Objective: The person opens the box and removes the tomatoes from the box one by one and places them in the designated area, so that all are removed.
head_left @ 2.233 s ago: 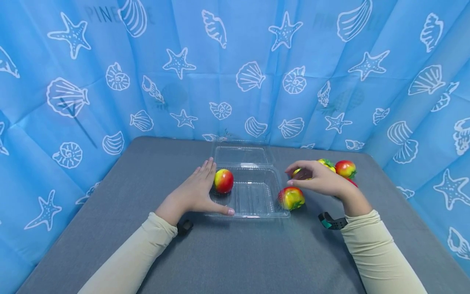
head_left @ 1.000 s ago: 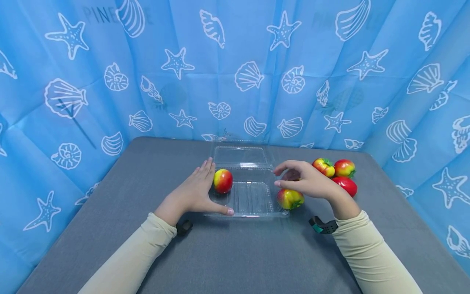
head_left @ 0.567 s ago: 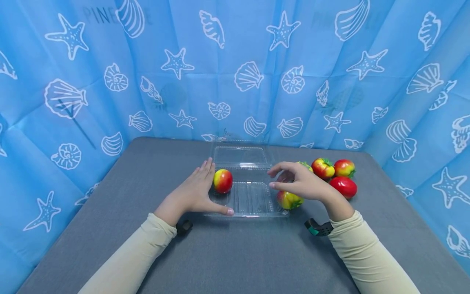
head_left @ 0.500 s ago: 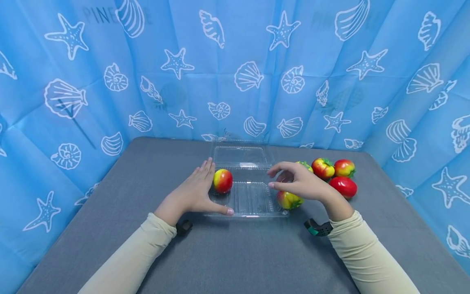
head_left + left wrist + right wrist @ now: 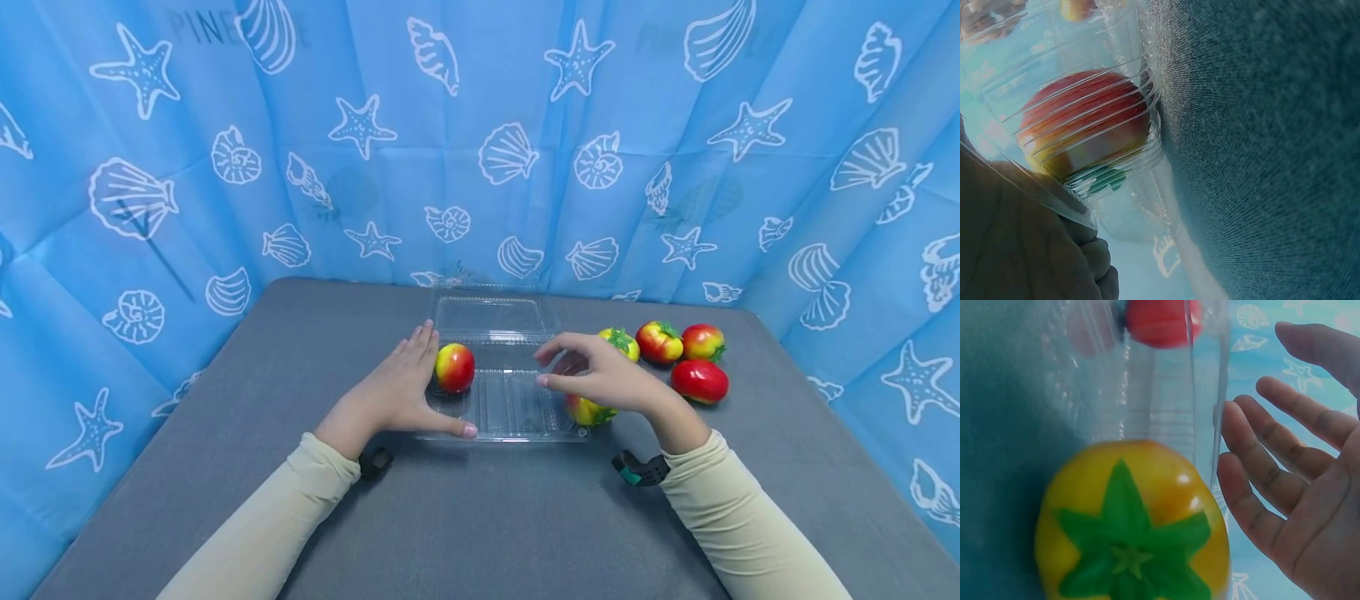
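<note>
A clear plastic clamshell container (image 5: 517, 437) lies with its lid (image 5: 491, 317) folded back. A red-and-yellow fruit (image 5: 455, 368) sits inside at its left end; the left wrist view shows that fruit (image 5: 1088, 119) and its green leaves through the ridged wall. My left hand (image 5: 393, 392) rests along the container's left end, fingers straight, thumb at the front rim. My right hand (image 5: 603, 375) hovers at the right end, fingers loosely bent. In the right wrist view this hand (image 5: 1304, 481) holds nothing. Below it, outside the container, sits a yellow-red fruit (image 5: 588, 411) with green leaves, partly hidden.
To the right stand a yellow fruit (image 5: 621, 343), two red-yellow fruits with green leaves, one at the back (image 5: 660, 342) and one beside it (image 5: 703, 342), and a smooth red fruit (image 5: 700, 382). A blue shell-print curtain (image 5: 480, 150) hangs behind the grey table (image 5: 480, 517).
My right hand has moved left, from above the fruits on the right to the container's right end, uncovering the red and yellow fruits. My left hand stays in place.
</note>
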The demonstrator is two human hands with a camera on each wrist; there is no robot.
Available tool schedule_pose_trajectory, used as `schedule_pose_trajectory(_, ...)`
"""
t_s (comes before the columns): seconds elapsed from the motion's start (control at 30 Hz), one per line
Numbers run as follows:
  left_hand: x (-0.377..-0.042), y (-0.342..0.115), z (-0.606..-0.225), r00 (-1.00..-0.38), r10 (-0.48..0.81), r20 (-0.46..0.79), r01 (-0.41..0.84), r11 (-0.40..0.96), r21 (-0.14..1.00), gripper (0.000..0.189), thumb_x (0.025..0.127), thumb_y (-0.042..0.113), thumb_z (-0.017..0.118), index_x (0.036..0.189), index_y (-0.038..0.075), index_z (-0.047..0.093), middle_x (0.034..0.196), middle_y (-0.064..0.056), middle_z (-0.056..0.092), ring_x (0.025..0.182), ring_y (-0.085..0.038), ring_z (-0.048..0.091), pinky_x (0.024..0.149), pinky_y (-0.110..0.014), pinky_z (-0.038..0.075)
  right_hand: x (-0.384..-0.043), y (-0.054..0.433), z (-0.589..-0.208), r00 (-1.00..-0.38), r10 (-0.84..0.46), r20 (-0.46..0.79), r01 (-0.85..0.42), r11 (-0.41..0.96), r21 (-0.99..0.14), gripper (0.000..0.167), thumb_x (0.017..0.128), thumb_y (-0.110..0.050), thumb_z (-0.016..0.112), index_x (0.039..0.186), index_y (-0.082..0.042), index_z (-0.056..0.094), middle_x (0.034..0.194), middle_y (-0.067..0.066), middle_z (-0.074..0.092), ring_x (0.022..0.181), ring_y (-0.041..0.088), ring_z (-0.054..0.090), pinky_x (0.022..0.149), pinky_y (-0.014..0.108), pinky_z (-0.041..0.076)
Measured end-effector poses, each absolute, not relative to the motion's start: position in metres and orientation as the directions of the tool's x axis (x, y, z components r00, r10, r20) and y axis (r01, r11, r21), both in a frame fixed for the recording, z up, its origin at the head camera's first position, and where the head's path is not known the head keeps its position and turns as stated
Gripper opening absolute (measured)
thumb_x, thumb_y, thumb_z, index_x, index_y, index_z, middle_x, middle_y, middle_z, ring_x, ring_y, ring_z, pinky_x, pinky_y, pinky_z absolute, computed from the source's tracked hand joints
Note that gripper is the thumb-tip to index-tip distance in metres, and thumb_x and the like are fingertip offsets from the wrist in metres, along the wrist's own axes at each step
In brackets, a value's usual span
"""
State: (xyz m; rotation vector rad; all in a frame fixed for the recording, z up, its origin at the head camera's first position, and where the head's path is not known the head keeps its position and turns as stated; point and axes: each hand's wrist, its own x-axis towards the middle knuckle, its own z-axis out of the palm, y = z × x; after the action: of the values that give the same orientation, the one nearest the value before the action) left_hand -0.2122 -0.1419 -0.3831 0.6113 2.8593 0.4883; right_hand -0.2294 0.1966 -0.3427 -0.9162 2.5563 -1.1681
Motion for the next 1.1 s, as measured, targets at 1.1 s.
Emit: schedule_pose_trajectory(1.1, -0.214, -0.140, -0.384, -0.906, 0.409, -0.112, 0.349, 0.869, 0.352, 0.154, 0.063, 0.101, 0.062, 0.172, 0.012, 0.001, 0.180, -0.011, -0.006, 0.168, -0.030, -0.005, 0.135, -0.053, 0.011, -0.225, 0.176, -0.352, -0.761, -0.646, 0.060, -0.475, 0.492, -0.730, 0.028, 0.097, -0.028, 0.078, 0.123, -0.017, 0.072, 0.122, 0.013, 0.074, 0.101, 0.018, 0.069, 0.091, 0.038, 0.061)
